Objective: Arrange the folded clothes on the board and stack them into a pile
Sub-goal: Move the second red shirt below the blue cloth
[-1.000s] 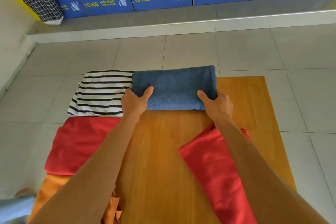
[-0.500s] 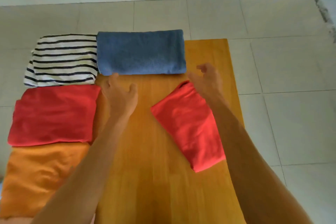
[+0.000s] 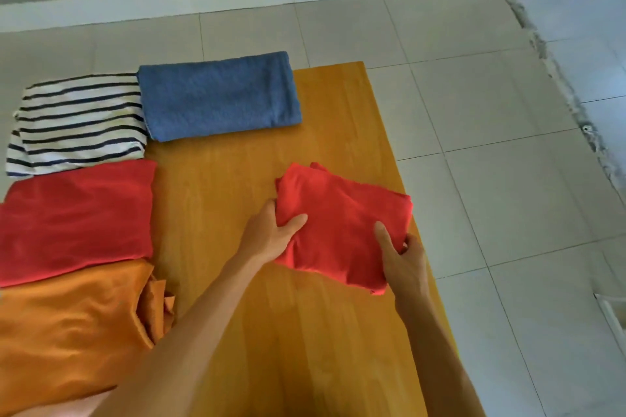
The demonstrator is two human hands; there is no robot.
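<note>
Head view: both hands have left the blue towel (image 3: 218, 96), now parked at the board's (image 3: 338, 112) far edge beside the striped shirt (image 3: 79, 122). Left hand (image 3: 271, 235) and right hand (image 3: 404, 256) now grip the small red garment (image 3: 342, 217) at the board's right edge, fingers curled under its sides, thumbs on top. Big red (image 3: 78, 213) and orange (image 3: 67, 332) folds line the left edge. No pile yet; this piece likely goes next.
</note>
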